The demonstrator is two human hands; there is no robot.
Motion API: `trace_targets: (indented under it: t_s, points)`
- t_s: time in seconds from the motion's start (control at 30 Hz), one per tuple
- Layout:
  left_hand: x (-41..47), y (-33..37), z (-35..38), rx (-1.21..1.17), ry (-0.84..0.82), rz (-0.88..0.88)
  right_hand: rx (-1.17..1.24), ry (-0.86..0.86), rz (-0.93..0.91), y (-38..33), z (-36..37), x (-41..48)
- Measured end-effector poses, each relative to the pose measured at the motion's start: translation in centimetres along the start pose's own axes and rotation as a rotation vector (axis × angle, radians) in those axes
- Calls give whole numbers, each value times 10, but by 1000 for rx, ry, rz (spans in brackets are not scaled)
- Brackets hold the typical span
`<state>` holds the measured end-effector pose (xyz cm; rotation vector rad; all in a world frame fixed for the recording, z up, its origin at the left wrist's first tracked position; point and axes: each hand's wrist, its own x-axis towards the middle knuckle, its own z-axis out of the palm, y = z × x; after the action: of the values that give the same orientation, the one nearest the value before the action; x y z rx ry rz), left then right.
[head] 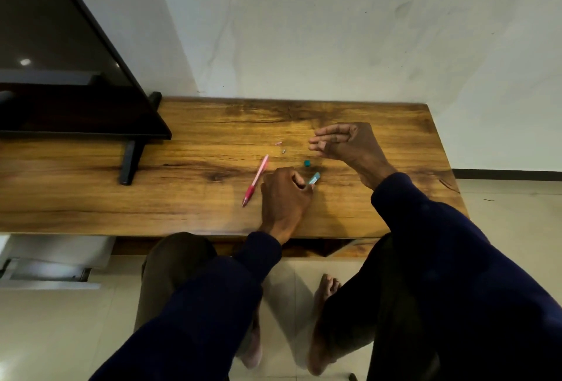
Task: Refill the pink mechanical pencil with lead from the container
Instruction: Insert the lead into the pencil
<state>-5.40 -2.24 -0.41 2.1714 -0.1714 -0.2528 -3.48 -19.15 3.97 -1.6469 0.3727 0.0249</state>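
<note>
Head view, single entry.

Desk (182,204): wooden top against a pale wall, carrying all the task items in a tight cluster near the middle, within easy reach of the seated person.

Pink mechanical pencil (255,180): lies flat and diagonal on the desk, red grip end nearest the person, just beside the left hand and not held. Likely parked there so both hands are free for the lead.

Two small parts (281,147): lie apart from the pencil's far end, too small to identify; possibly the pencil's cap and eraser, set aside to open the barrel.

Lead container (314,178): pale teal, tilted, its near end gripped by the left hand (284,195), whose fingers are curled closed round it. The tilt would suit shaking lead out towards the open end.

Teal cap (307,163): small, loose on the desk just beyond the container, seemingly its lid, taken off.

Right hand (340,141): raised above the desk, fingers drawn narrowly together as in a pinch; whether a lead sits between them cannot be told.

Dark screen on a stand (76,76): far left, well apart, unused.

Judgement: lead is being extracted; insertion not yet done.
</note>
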Motion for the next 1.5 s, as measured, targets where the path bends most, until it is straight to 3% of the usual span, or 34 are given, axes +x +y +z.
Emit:
trace_targets:
  t_s: [0.37, 0.6, 0.87, 1.13, 1.5]
  points:
    - [12, 10, 29, 151, -12, 114, -35, 0, -2, 2, -2, -1]
    - [12, 2, 14, 44, -4, 49, -62, -2, 0, 1, 1, 0]
    - [30, -34, -52, 97, 222, -17, -149, 31, 24, 4, 23, 7]
    - [40, -39, -60, 173, 148, -25, -324, 31, -84, 2, 40, 12]
    - [40, -36, -61, 129, 136, 17, -275, -11, -44, 0, 45, 13]
